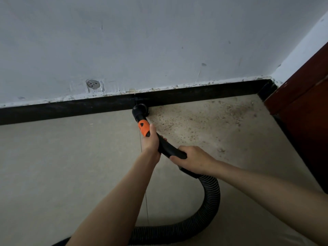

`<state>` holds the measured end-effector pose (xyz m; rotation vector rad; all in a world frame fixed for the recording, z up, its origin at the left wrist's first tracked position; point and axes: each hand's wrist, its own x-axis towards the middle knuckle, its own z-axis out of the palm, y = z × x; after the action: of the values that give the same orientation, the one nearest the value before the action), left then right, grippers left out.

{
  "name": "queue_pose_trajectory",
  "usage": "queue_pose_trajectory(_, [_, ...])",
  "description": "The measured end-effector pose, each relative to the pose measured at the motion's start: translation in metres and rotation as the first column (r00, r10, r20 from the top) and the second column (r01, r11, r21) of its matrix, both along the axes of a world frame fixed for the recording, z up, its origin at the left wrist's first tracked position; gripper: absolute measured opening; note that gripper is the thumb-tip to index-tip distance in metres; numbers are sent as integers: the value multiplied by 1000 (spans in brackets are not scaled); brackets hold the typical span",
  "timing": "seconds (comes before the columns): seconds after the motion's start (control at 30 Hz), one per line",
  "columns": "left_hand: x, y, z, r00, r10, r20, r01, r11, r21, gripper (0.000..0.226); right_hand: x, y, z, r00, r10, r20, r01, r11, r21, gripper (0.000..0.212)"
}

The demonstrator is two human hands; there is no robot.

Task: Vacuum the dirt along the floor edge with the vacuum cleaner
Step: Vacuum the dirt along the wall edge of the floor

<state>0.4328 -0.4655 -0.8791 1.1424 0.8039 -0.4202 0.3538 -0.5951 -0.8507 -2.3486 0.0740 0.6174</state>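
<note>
2 hands [150, 139], 1 vac hose [211, 196], 1 nozzle [140, 110], 1 baseboard [71, 109], 1 door [305, 96]

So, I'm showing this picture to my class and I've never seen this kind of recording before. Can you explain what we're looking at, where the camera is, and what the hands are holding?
There is no robot here. A person wears a camera on their head, so the single picture looks forward and down along their own bare arms.

The left hand holds the vacuum wand just behind its orange grip. The right hand holds the black curved tube further back, where it meets the ribbed hose that loops over the floor.

The round black nozzle sits on the floor against the black skirting board at the foot of a scuffed white wall.

To the right of the nozzle, brownish dirt lies scattered towards the corner, where a dark red-brown wooden panel stands. The floor to the left looks cleaner.
</note>
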Motion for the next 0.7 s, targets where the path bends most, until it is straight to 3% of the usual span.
queue_pose_trajectory(0.17, [-4,-4,-2,999,-23,29,23,1000,8,33,-3,-3,-5,999,1,44,4,994,-108,42])
queue_pose_trajectory(0.7, [-9,-49,-5,983,-176,53,172,982,82,45,-29,-31,-8,980,-193,46,195,980,-37,48])
